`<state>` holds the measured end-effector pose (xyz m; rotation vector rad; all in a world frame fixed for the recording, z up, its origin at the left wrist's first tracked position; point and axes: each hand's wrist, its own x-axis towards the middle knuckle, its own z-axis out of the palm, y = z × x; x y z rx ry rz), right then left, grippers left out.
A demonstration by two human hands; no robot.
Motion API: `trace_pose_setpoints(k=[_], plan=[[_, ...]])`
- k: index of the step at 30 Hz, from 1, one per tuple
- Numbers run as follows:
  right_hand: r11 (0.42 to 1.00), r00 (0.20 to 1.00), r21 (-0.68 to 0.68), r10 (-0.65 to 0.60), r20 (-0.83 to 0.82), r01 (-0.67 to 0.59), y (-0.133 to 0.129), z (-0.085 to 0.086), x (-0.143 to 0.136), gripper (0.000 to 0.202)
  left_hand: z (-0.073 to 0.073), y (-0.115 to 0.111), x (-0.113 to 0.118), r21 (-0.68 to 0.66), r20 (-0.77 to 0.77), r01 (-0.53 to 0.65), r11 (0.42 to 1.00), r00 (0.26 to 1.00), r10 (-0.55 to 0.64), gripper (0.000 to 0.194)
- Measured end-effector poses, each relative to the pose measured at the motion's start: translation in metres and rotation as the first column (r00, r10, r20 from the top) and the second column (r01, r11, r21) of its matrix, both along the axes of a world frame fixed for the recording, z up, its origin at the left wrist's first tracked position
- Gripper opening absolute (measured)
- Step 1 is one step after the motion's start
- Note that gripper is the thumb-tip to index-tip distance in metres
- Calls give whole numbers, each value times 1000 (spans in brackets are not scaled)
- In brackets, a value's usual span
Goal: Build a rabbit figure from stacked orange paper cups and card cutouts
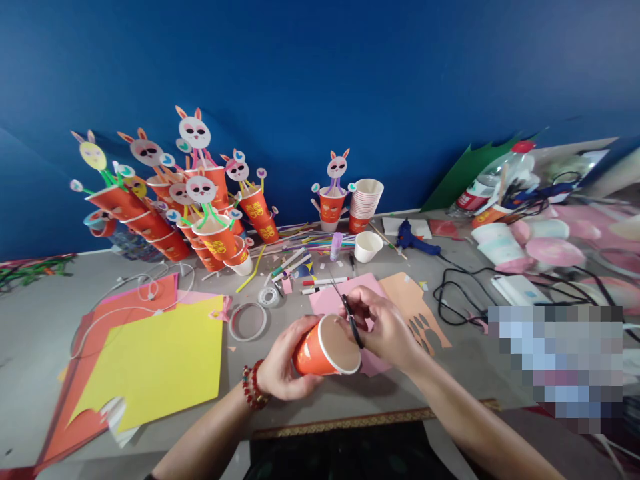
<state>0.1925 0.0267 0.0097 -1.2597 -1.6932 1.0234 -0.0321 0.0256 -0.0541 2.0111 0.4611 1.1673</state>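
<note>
My left hand (286,367) is wrapped round an orange-red paper cup (311,352) with gold print. The cup lies tilted, its wide white-rimmed end facing right, with a plain tan round surface showing inside the rim. At that rim, my right hand (383,323) grips a pair of scissors (354,323) by the black handles, the thin blades pointing up and away to the left. Beneath both hands lies pink paper (373,287). Right of it is an orange sheet (407,300) with several cut-out holes.
Cups with paper rabbit heads (215,227) stand back left; another rabbit cup (331,207) is beside stacked cups (366,200). Yellow paper (170,360) and a tape roll (248,321) lie left. A blue glue gun (417,240), its black cable and a bottle (495,177) occupy the right.
</note>
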Motion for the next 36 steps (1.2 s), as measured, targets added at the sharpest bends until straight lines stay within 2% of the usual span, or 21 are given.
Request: trace_pose_setpoints(k=[6, 10, 19, 23, 27, 30, 32, 34, 36], plan=[[1000, 1000, 6, 20, 19, -20, -1, 5, 0, 18, 1, 1, 0, -3, -1, 0, 1000, 1000, 0, 80], [1000, 1000, 2, -17, 14, 17, 0, 0, 0, 17, 2, 1, 1, 4, 7, 11, 1000, 1000, -11, 80], [998, 993, -48, -47, -106, 43, -1, -3, -3, 15, -1, 1, -1, -22, 17, 29, 999, 999, -28, 81], [995, 991, -94, -53, -126, 41, -1, 4, -4, 16, -5, 0, -3, -97, 50, 59, 993, 997, -54, 82], [992, 984, -122, -28, -174, 6, 0, 8, 3, 21, -8, -2, -3, -260, 166, 95, 961, 985, -52, 80], [994, 996, -106, 1, -92, -10, 0, 6, 18, 24, -3, -2, -1, -376, 265, 173, 910, 961, -73, 75], [995, 999, -94, 44, 4, -43, -1, 5, 32, 25, 1, 1, -1, -399, 286, 210, 892, 953, -97, 72], [993, 982, -59, 114, 149, -106, -4, 8, 48, 24, 3, 4, -2, -389, 279, 228, 893, 953, -122, 71], [986, 925, 2, 157, 346, -168, -7, 16, 64, 19, 3, 7, -5, -416, 282, 240, 877, 951, -127, 71]])
